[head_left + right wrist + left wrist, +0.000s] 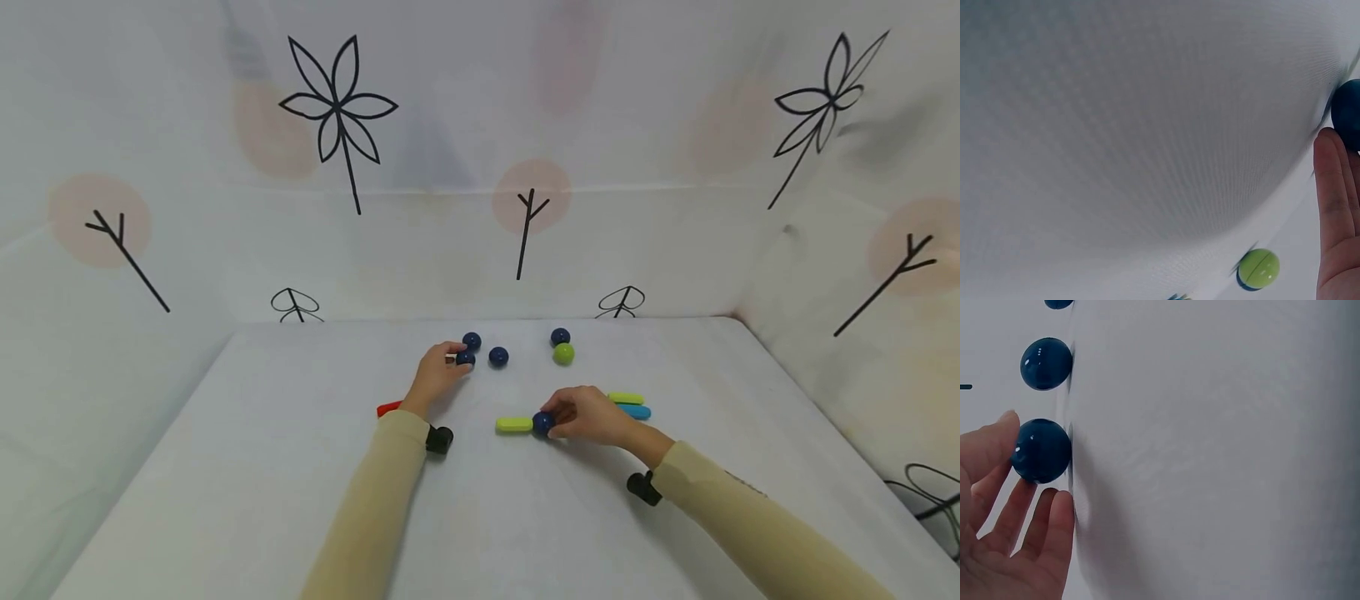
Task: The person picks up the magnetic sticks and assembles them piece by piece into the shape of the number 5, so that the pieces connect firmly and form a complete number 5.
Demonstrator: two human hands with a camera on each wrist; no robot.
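Toward the back of the table, my left hand (437,375) holds a glossy dark blue ball (466,359) between thumb and fingers. In the left wrist view the thumb lies along one side of that blue ball (1042,452), fingertips at the other. A second blue ball (472,341) sits just behind it, and a third blue ball (498,357) lies to the right. Nearer the front, my right hand (592,415) grips another blue ball (543,423) at the right end of a yellow-green stick (513,425). The right wrist view shows only part of this ball (1347,114).
Behind the right hand, a green ball (564,354) stands in front of a blue one (560,337). A yellow-green stick (626,398) and a light blue stick (636,412) lie right of that hand. The left wrist partly hides a red stick (387,408). Patterned cloth walls (450,250) surround the white table.
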